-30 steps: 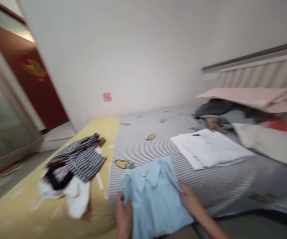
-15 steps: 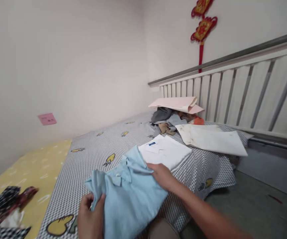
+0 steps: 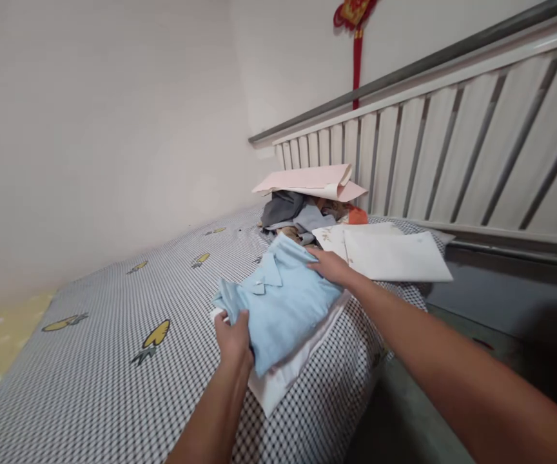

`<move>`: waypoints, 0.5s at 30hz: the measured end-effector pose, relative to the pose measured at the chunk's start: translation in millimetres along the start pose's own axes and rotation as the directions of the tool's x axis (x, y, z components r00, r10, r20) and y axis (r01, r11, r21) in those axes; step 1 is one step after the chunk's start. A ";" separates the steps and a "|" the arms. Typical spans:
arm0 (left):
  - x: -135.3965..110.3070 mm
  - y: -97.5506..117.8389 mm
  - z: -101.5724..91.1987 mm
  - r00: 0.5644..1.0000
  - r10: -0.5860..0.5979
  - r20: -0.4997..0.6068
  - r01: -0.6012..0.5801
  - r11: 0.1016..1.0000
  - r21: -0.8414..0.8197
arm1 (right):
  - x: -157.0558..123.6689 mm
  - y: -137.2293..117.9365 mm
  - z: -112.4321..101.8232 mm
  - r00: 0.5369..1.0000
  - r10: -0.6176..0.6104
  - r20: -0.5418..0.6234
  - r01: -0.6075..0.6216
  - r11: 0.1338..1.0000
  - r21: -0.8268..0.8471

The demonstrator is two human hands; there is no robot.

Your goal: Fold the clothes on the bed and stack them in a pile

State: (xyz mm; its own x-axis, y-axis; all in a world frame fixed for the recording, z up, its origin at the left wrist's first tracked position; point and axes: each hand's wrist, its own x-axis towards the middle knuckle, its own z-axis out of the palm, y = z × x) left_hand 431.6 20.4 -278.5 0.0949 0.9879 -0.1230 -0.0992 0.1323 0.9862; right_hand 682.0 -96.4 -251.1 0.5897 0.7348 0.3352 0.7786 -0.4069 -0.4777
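Observation:
A folded light blue shirt [image 3: 283, 299] lies on top of a folded white garment [image 3: 283, 380] on the checked bed sheet [image 3: 114, 361]. My left hand [image 3: 234, 338] grips the blue shirt's near left edge. Fingers curled, my right hand [image 3: 329, 265] holds its far right edge by the collar side. Both arms reach forward over the bed.
A heap of grey and tan clothes [image 3: 291, 216] lies near the slatted headboard [image 3: 428, 148], with pink paper sheets [image 3: 314, 182] on top and white sheets [image 3: 389, 254] beside it. The bed's edge drops to the floor [image 3: 404, 419] on the right.
Both hands carried the blue shirt to the right across the bed and set it onto the white folded garment. The striped clothes pile on the left has left the view.

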 end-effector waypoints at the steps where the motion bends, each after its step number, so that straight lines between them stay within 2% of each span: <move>1: 0.8 -10.9 3.4 0.997 -0.063 0.039 0.062 0.998 0.018 | -2.2 9.0 10.2 0.998 0.061 0.025 -0.060 0.998 -0.030; 3: 0.6 -27.2 3.9 0.983 -0.157 0.098 0.153 0.987 0.049 | -7.7 20.9 29.5 0.985 0.161 0.069 -0.155 0.984 -0.086; 6: -3.8 -35.5 -1.8 0.972 -0.200 0.121 0.193 0.979 0.071 | -9.0 23.1 45.9 0.974 0.214 0.079 -0.202 0.970 -0.135; 9: -8.6 -35.8 -4.1 0.979 -0.166 0.121 0.158 0.984 0.077 | 2.0 16.9 44.3 0.981 0.188 0.045 -0.178 0.970 -0.163; 12: -7.1 -46.9 -3.2 0.976 -0.116 0.186 0.098 0.990 0.104 | 13.2 15.5 36.3 0.984 0.176 0.021 -0.168 0.964 -0.205; 15: 1.5 -65.6 -5.6 0.957 -0.131 0.258 0.094 0.984 0.149 | 11.4 16.0 32.3 0.962 0.271 -0.017 -0.266 0.927 -0.265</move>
State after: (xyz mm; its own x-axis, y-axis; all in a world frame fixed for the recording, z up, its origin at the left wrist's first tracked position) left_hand 432.7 13.7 -344.0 0.3591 0.9074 -0.2182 0.0589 0.2113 0.9756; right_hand 694.3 -77.0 -281.2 0.7820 0.5880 0.2067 0.6220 -0.7160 -0.3168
